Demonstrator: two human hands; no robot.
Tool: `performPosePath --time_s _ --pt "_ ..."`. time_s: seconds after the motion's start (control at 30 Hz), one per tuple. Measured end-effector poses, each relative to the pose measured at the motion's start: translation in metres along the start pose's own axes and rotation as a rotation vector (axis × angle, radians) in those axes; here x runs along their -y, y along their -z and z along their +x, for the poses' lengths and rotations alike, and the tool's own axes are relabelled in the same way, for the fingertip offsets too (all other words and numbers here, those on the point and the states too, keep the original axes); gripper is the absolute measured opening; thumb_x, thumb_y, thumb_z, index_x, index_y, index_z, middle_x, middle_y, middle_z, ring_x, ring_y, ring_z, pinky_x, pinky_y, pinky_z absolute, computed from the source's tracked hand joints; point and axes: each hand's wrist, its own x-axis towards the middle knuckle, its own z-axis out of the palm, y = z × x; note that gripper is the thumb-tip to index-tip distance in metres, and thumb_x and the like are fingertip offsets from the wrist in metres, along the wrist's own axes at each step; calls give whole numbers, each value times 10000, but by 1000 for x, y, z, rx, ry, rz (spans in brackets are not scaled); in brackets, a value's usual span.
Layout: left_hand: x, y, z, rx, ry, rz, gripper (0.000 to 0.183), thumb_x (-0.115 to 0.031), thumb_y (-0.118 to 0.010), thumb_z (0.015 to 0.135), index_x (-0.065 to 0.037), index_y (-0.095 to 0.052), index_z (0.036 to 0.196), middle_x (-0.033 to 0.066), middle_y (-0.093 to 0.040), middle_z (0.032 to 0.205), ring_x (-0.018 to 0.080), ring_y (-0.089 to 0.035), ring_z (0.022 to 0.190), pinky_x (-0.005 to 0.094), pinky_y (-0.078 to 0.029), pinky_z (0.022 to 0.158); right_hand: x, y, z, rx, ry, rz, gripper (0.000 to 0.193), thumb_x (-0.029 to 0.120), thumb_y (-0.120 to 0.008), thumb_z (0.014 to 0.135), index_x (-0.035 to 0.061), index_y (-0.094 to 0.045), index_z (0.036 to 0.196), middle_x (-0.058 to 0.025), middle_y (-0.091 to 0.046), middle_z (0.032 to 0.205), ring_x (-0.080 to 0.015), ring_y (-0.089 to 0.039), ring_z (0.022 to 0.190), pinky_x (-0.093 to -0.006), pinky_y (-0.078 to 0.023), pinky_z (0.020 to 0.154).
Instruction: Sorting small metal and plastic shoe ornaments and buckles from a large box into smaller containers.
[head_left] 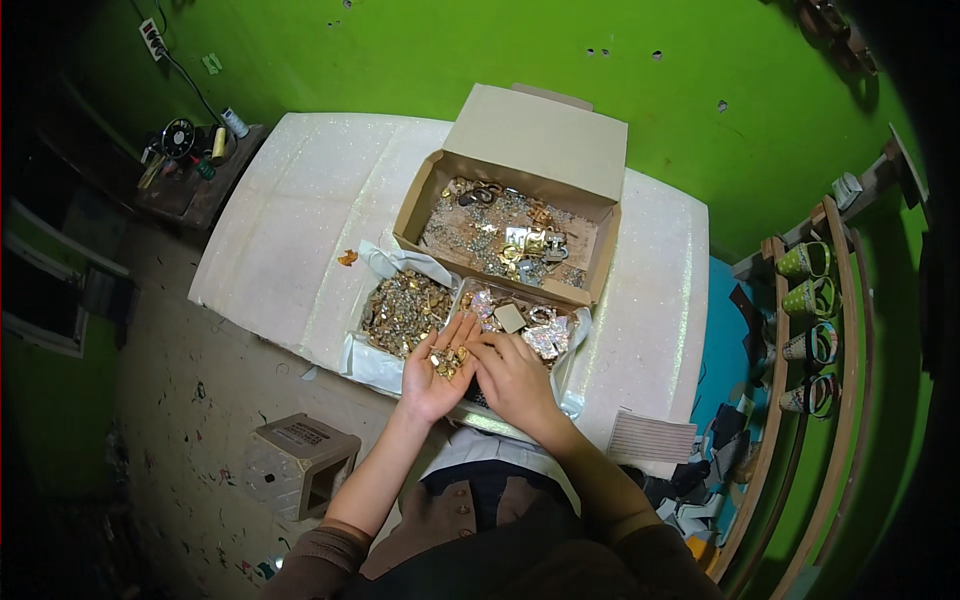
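My left hand point(425, 397) is palm up, fingers stretched forward, with a small pile of gold-coloured metal pieces point(447, 361) lying in it. Over the pile bends my right hand point(520, 383), its thumb and fingertips drawn together beside the left fingers; what they pinch, if anything, is hidden. Both hands are above the near side of a lined container with two sections. A heap of small gold and silver metal bits point(403, 308) fills the left section. In the right one are shiny pieces, a ring-shaped item and a pale square block point(510, 318).
Behind stands a cardboard box point(600, 262), lid raised, holding scattered metal fittings. The white glittery table point(275, 235) meets a green wall. A striped sheet point(652, 438) lies at its near right edge. A stool point(300, 462) stands left; a wooden rack point(838, 300) with patterned footwear stands right.
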Motion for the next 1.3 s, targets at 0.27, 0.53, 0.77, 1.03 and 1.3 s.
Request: performPosePath --time_s 0.27,0.53,0.77,1.03,1.3 --pt "-40 -17 -11 -34 78 136 440 -255 -262 919 -28 -304 1294 110 -319 1350 221 -320 1232 335 -261 1010 17 -27 27 71 49 -132 138 156 -590 719 102 -577 846 -60 -511 866 -235 -500 837 -340 -404 710" --pt "-98 -11 -16 0 182 122 436 -256 -255 922 -31 -311 1292 110 -326 1346 214 -327 1229 346 -295 990 36 -67 49 -6 -75 100 118 135 -582 730 74 -570 831 -77 -519 842 -252 -515 821 -347 -412 706" --pt "-142 -27 -11 -102 135 156 405 -221 -282 917 -30 -351 1268 119 -370 1315 216 -317 1240 357 -286 1003 36 -81 66 -139 -313 212 90 107 -552 774 33 -585 814 -110 -575 821 -292 -554 775 -362 -441 682" --pt "-155 -27 -1 -77 274 127 424 -231 -269 914 -45 -320 1291 114 -341 1335 222 -313 1240 369 -270 1012 66 -102 78 -240 -326 102 158 115 -553 769 20 -600 886 -118 -596 880 -280 -568 804 -352 -459 688" --pt "-151 -25 4 -100 285 238 445 -238 -239 915 -30 -285 1306 134 -314 1347 231 -271 1259 362 -207 1039 75 -123 73 -120 -393 79 122 139 -586 738 45 -586 816 -89 -541 825 -253 -554 761 -346 -455 651"
